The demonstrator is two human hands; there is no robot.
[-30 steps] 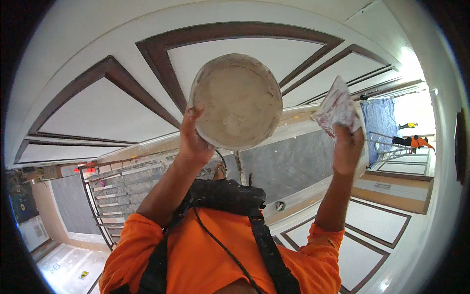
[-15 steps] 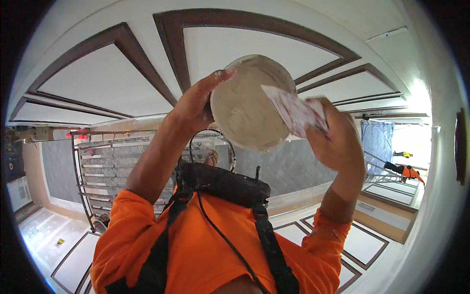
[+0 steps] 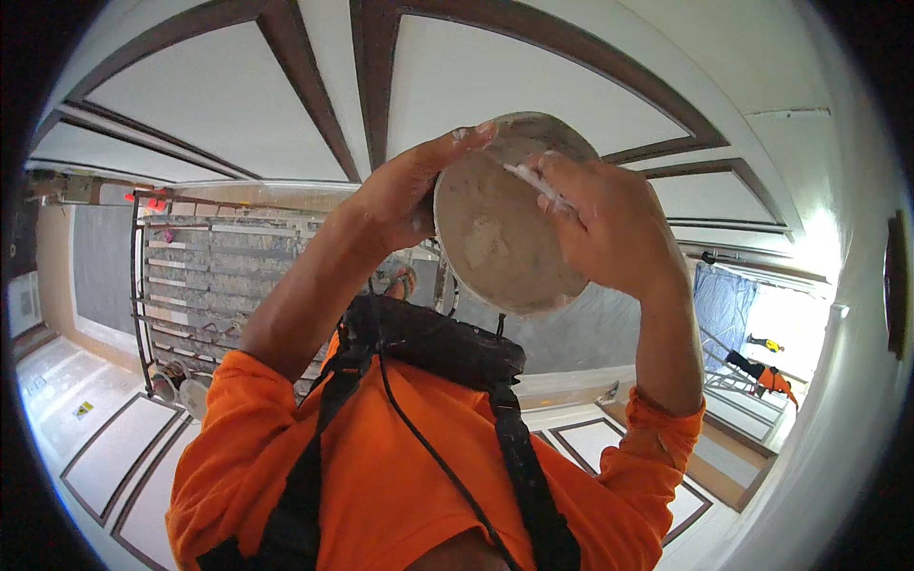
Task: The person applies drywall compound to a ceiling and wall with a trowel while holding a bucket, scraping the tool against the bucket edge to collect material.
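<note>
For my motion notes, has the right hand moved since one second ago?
Yes: the right hand moved left, away from the blue sheet, and is now over the bowl.

The round tub (image 3: 495,247) was pale brown and smeary all over. A thin, whitish flat piece (image 3: 524,176) slanted over its far right part, partly hidden.

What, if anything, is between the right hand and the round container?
Only the thin pale piece the right hand grips, over the round container; whether they touch, I can't tell. The left hand holds the container at its left side, out of the way.
</note>
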